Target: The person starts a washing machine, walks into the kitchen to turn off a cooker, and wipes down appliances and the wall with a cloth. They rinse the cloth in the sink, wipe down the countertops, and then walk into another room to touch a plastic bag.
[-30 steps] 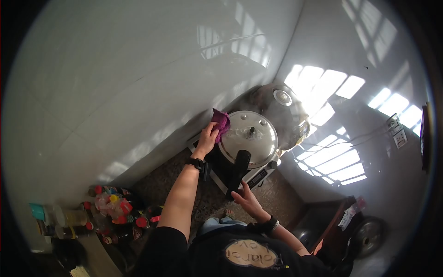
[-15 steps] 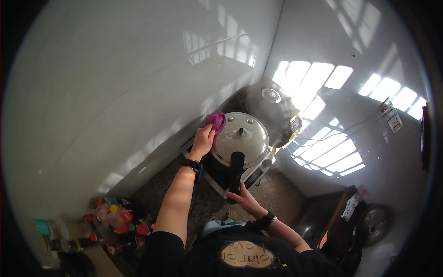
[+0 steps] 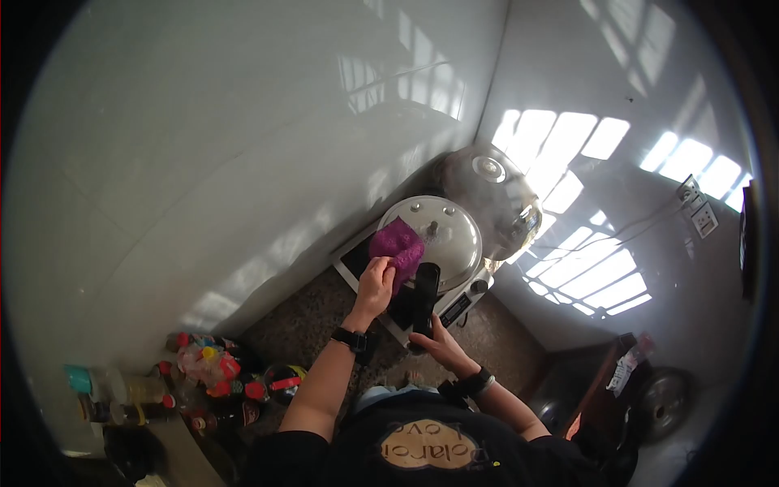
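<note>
The walls [image 3: 203, 162] are lit in barred patches, and by them the speckled counter [image 3: 292, 325] is bounded. The counter's far corner is filled by a rounded dark cooker [image 3: 495, 203]. Just before it a cooktop [image 3: 355, 261] is set, with its left corner uncovered. On the cooktop the pot [image 3: 456, 261] is seated, covered by a shiny domed lid [image 3: 457, 227]. Well apart, at the lower left, red-capped bottles [image 3: 219, 418] are crowded together.

A purple cloth [image 3: 398, 243] is pinched by the left hand [image 3: 374, 288], the fingertips drawn together on its near edge. The cloth is spread across the lid's left side, though whether it is pressed on the metal or held just above cannot be told. The pot's black handle [image 3: 425, 296] is pointed across the cooktop's near corner, and its end is gripped by the right hand [image 3: 442, 345], thumb to one side and fingers to the other. A dark knob [image 3: 479, 286] is mounted on the cooktop's right edge.
</note>
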